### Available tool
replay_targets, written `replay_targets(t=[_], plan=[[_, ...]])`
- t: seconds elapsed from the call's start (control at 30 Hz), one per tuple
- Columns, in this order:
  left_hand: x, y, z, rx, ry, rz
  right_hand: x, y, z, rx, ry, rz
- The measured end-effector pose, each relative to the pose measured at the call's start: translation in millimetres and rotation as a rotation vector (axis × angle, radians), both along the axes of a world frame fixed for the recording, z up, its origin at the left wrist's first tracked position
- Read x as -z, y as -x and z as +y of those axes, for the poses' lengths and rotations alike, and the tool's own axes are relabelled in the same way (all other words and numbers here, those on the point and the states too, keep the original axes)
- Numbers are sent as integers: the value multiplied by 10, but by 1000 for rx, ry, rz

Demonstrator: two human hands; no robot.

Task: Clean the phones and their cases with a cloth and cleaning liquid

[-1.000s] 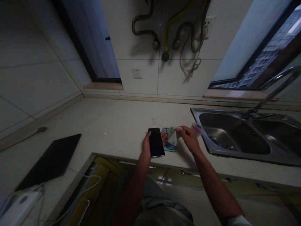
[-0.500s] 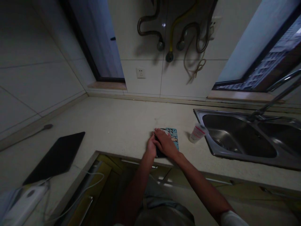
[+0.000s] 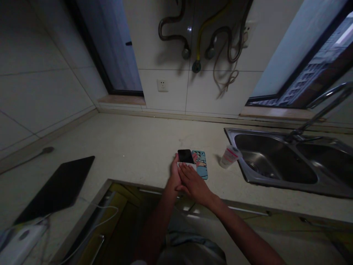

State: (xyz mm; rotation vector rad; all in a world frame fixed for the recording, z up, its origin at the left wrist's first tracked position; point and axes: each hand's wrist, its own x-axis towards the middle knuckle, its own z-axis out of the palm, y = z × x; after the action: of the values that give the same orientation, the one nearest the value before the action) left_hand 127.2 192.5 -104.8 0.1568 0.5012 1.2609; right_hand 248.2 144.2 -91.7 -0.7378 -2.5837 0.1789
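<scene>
A black smartphone (image 3: 185, 156) lies in my left hand (image 3: 174, 170), screen up, over the front part of the counter. My left palm is on its left side and the fingertips show past its right edge. My right hand (image 3: 192, 184) presses a white cloth or tissue (image 3: 194, 166) onto the lower part of the screen, its fingers together over it. The phone's lower end is hidden under that hand. Just right of the phone, a blue phone case (image 3: 203, 170) with a cartoon pattern lies on the counter, partly behind my left fingertips.
A clear plastic cup (image 3: 229, 157) with red print stands beside the steel double sink (image 3: 249, 179). At the left lie a flat black panel (image 3: 59, 186), a white device (image 3: 23, 241) and a white cable (image 3: 110, 217). The pale counter (image 3: 132, 147) meets a tiled wall with hoses.
My right hand has slid from the phone's top end toward me, with the white cloth or tissue under it. The upper screen now shows. The view has shifted slightly.
</scene>
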Motion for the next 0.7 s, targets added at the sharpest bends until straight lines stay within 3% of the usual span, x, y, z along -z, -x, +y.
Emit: replay_targets(t=[0.23, 0.4, 0.6, 0.7], plan=[[-67, 3, 4, -87, 27, -125, -38, -272, -133, -100, -23, -47], [-55, 59, -18, -138, 28, -139, 24, -419, -69, -29, -17, 3], [-70, 39, -45, 28, 39, -97, 170, -424, 74, 116, 75, 89], [-21, 29, -30, 30, 20, -65, 240, -332, 155, 141, 183, 164]])
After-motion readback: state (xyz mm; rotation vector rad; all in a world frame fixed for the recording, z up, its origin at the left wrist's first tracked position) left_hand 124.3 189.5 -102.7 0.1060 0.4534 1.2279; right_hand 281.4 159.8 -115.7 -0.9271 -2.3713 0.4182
